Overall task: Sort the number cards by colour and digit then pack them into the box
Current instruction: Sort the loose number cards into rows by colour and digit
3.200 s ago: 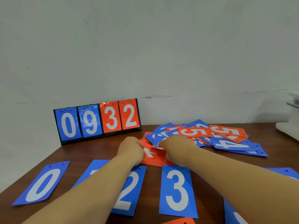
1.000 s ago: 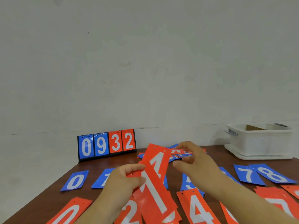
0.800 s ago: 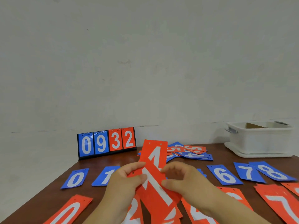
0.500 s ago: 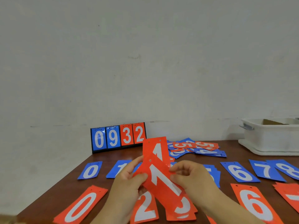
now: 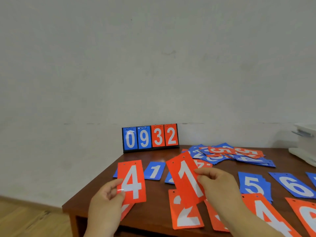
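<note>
A white plastic box [image 5: 306,144] is glimpsed far right, contents unseen. A red laminated 4 card [image 5: 132,182] is pinched by the left hand [image 5: 106,201], a red laminated 1 card [image 5: 185,178] by the right hand [image 5: 218,184], above the brown wooden table [image 5: 150,211]

The scoreboard [image 5: 150,137] stands at the back of the counter [image 5: 153,211] against the wall, a card pile [image 5: 230,154] to its right, the box [image 5: 306,144] at the far right edge. In front, the left hand [image 5: 106,200] holds a 4 card [image 5: 132,182] left of the right hand [image 5: 217,183] with its 1 card [image 5: 184,178], above a lying 2 card [image 5: 186,218].
</note>
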Available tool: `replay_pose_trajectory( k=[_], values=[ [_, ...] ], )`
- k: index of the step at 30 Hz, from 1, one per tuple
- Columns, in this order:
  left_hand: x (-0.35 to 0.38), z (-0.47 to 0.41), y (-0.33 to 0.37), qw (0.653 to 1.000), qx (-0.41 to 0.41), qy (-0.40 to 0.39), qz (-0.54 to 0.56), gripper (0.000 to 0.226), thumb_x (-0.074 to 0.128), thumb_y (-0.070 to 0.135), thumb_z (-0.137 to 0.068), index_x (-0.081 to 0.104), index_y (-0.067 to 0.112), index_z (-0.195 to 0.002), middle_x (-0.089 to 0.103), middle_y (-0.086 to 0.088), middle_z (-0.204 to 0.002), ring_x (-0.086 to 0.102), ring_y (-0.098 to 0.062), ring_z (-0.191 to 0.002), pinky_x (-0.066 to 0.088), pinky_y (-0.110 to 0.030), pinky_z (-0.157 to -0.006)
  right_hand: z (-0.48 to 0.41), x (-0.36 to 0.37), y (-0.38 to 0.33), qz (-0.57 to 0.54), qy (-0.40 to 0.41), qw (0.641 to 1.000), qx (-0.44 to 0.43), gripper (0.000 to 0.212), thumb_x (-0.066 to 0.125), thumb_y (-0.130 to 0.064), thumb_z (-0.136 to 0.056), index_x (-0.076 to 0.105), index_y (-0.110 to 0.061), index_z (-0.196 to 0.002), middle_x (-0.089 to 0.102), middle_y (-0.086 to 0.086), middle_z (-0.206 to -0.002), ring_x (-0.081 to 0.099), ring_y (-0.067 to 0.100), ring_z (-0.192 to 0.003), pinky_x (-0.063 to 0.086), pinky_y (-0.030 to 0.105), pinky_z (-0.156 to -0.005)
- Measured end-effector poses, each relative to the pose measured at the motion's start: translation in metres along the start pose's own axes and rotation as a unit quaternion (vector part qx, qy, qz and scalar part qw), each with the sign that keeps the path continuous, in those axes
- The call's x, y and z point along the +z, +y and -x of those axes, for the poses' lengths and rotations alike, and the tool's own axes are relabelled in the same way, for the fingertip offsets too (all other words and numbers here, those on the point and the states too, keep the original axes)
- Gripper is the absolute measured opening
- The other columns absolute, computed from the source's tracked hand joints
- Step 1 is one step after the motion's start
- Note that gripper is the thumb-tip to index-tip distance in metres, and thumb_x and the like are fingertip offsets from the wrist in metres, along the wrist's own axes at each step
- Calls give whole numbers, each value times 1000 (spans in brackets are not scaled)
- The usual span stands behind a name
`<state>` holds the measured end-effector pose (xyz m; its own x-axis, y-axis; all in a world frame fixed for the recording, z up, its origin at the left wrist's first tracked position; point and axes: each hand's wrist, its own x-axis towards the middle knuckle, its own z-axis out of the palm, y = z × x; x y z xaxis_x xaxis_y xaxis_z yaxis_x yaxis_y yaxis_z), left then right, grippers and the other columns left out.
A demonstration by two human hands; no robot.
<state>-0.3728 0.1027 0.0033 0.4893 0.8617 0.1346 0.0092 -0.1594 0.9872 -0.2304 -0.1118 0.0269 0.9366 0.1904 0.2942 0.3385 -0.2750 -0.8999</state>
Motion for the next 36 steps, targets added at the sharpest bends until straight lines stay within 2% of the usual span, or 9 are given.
replay_pose_trajectory(
  k=[3,10,14,19,21,24,29,33,36],
  values=[
    [-11,-11,-14,1000,11,17,-15,31,61,2,-97,68,30,-110,70,0,-107,66,-11,-92,52,-24,-70,3,15,-6,42,-25,999,-18,27,61,-15,-92,73,-39,-98,63,-27,-89,58,-2,-68,38,7,-54],
    [-6,-31,-33,991,38,-32,-121,32,52,11,-100,62,39,-110,68,8,-115,66,-14,-104,57,-34,-87,17,66,-12,185,-114,973,-74,28,60,-20,-90,74,-35,-110,66,-22,-104,58,-3,-95,45,14,-92],
    [-9,-48,-36,990,38,1,-138,32,52,14,-100,59,39,-119,65,6,-125,62,-16,-113,56,-38,-94,18,93,-6,280,-146,944,-94,29,57,-25,-90,72,-32,-114,69,-15,-115,61,4,-107,47,20,-95],
    [-18,-59,-42,994,36,3,-101,31,53,14,-99,59,42,-110,64,6,-121,64,-16,-108,60,-39,-85,13,121,-1,427,-181,879,-113,32,53,-45,-90,72,-29,-109,67,-6,-113,57,21,-109,50,31,-88],
    [-20,-58,-39,997,38,8,-70,28,55,15,-101,60,41,-110,63,11,-115,63,-13,-105,60,-27,-73,10,123,-2,433,-175,877,-115,34,55,-51,-89,72,-34,-113,61,-3,-117,52,24,-114,49,34,-93],
    [-21,-51,-28,997,58,19,-50,24,58,16,-101,60,39,-109,63,21,-102,63,-8,-100,58,-24,-74,6,118,-1,371,-176,906,-104,29,63,-54,-84,71,-39,-108,57,-6,-111,53,19,-111,49,34,-93],
    [-8,-35,-10,996,77,-36,-8,25,62,16,-99,63,40,-102,71,11,-104,71,-8,-93,62,-32,-75,3,87,-5,82,-140,983,-85,7,67,-40,-90,65,-39,-96,66,-19,-100,64,2,-80,47,10,-66],
    [27,-6,3,987,84,-137,-15,28,66,14,-96,67,40,-104,70,7,-101,71,-12,-90,62,-40,-80,-4,51,-7,-58,-153,986,-42,23,68,-31,-92,64,-43,-111,69,-17,-106,73,11,-80,60,33,-79],
    [59,15,12,971,105,-212,-20,30,70,8,-90,70,35,-104,73,6,-94,72,-16,-84,60,-41,-84,-13,18,0,-34,-101,993,-43,24,72,-21,-89,70,-36,-108,69,-6,-91,66,9,-74,58,33,-75]
  ],
)
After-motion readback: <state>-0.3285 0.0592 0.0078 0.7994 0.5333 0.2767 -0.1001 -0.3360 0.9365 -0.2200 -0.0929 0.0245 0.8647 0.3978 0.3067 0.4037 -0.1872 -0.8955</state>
